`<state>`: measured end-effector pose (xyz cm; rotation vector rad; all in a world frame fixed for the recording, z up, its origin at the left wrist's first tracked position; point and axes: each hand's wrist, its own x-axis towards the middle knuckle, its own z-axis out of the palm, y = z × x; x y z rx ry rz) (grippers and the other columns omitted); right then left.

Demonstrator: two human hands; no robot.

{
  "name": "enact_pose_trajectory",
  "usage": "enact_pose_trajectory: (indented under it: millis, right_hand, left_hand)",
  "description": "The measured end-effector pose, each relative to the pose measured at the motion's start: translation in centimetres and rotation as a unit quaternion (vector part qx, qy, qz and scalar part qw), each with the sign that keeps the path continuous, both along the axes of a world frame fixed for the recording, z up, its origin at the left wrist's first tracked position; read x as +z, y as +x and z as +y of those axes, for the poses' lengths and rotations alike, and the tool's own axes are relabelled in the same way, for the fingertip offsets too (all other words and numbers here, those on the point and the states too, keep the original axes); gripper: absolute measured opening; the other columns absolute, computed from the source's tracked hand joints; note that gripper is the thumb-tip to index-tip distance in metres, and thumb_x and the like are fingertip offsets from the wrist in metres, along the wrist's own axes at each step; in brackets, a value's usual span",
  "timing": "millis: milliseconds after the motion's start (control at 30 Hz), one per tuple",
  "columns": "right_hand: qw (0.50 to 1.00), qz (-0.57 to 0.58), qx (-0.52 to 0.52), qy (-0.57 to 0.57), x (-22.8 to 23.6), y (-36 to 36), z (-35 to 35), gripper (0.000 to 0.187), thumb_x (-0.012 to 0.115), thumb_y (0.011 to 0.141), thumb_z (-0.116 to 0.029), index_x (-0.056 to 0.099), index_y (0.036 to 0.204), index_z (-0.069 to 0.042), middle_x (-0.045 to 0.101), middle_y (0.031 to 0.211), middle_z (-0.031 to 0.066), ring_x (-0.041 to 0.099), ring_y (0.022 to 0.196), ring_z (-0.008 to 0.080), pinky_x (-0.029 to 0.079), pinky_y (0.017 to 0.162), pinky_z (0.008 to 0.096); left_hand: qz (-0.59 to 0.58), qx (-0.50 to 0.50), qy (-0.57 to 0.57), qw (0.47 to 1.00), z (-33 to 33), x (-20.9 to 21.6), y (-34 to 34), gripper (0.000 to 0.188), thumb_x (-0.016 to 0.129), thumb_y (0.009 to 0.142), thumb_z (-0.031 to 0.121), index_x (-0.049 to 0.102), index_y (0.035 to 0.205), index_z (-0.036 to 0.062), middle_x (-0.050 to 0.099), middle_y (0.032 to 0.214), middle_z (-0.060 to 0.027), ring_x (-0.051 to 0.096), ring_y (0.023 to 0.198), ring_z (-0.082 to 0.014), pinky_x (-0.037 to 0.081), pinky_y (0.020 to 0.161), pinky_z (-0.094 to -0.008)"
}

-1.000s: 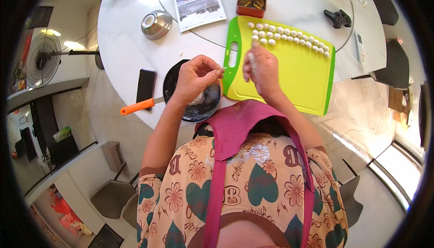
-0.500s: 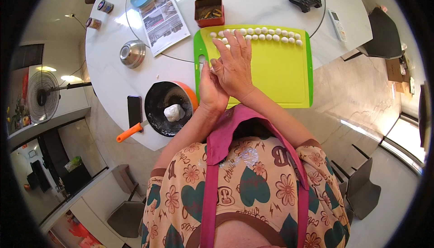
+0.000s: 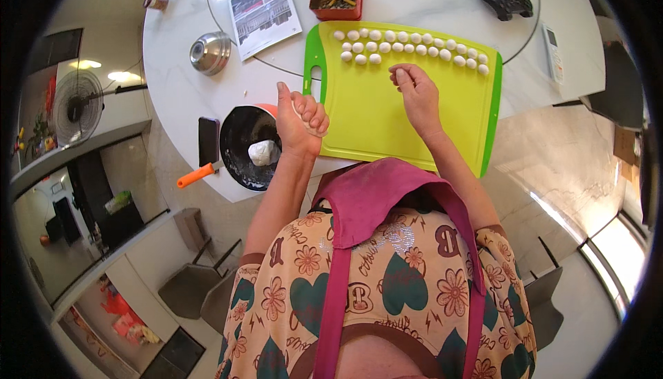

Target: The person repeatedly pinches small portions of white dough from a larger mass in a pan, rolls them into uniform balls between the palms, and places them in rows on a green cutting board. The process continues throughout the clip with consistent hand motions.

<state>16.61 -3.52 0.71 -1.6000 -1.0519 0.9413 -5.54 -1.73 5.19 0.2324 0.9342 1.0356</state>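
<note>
My left hand (image 3: 298, 127) is closed in a fist with the thumb up, in front of the board's left edge. White dough (image 3: 318, 132) peeks out from between its fingers. Over the middle of the yellow-green cutting board (image 3: 407, 120), my right hand (image 3: 420, 99) has its fingers curled and drawn together near the thumb; whatever it may hold is hidden. Several small white dough balls (image 3: 410, 49) lie in rows along the board's far side, with three in a shorter row at left. A larger lump of white dough (image 3: 262, 152) rests inside the dark pan (image 3: 238, 172) with an orange handle.
Left of the pan lies a phone (image 3: 208, 141). Beyond are a metal bowl (image 3: 210, 53), a printed sheet (image 3: 264, 13) and two small jars (image 3: 156, 2). A red square tin (image 3: 336, 11) stands behind the board; a game controller (image 3: 506, 3) and remote (image 3: 552, 54) lie at right.
My hands, together over the board's left part, have separated. The right has moved rightward; the left has gone left and closed around dough. The view has shifted slightly.
</note>
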Motion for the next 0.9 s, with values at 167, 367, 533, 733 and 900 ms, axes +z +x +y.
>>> enact_pose_trajectory:
  millis: [167,367,533,733,900]
  right_hand:
    - [0.99,-0.079,0.048,0.107,2.5,-5.5,1.0,0.022,0.058,0.092,-0.016,0.064,0.106,-0.001,0.064,0.102,0.0134,0.061,0.098,0.027,0.047,0.087,0.0374]
    - [0.931,-0.21,0.141,0.264,4.2,-12.6,1.3,0.038,0.056,0.091,-0.025,0.056,0.121,-0.001,0.056,0.125,0.0179,0.048,0.124,0.038,0.032,0.106,0.0529]
    - [0.925,-0.203,0.136,0.292,1.8,-13.6,1.6,0.043,0.055,0.09,-0.028,0.054,0.125,-0.001,0.051,0.133,0.0202,0.04,0.131,0.0403,0.026,0.11,0.0535]
    - [0.939,-0.172,0.137,0.264,4.3,-11.7,1.0,0.05,0.051,0.094,-0.036,0.051,0.132,-0.004,0.045,0.141,0.0188,0.037,0.135,0.0369,0.023,0.111,0.0538]
    - [0.937,-0.232,0.081,0.247,3.0,-9.7,2.0,0.05,0.053,0.089,-0.019,0.046,0.135,-0.002,0.043,0.143,0.0191,0.034,0.136,0.0396,0.02,0.113,0.0522]
  left_hand:
    - [-0.047,-0.029,0.026,0.998,-0.8,-1.1,-1.7,0.051,0.03,0.101,0.054,0.059,0.1,0.0127,0.062,0.105,-0.0115,0.057,0.101,-0.0263,0.045,0.089,-0.04]
    - [-0.439,0.027,0.164,0.883,-1.6,-2.2,3.1,0.069,0.03,0.1,0.057,0.034,0.143,0.003,0.04,0.145,-0.0115,0.038,0.133,-0.0267,0.027,0.113,-0.0408]
    - [-0.056,-0.081,0.154,0.983,0.0,-4.2,1.2,0.082,0.024,0.094,0.07,0.031,0.146,0.0072,0.037,0.149,-0.0079,0.033,0.137,-0.0264,0.022,0.115,-0.0409]
    - [-0.093,-0.121,0.13,0.98,-0.5,0.8,3.1,0.089,0.022,0.091,0.073,0.018,0.152,0.0073,0.027,0.156,-0.0094,0.025,0.143,-0.0261,0.018,0.118,-0.0376]
    - [-0.117,-0.181,0.15,0.965,-0.1,0.6,4.1,0.096,0.021,0.087,0.079,0.018,0.151,0.0067,0.027,0.155,-0.0103,0.023,0.143,-0.025,0.015,0.117,-0.0365]
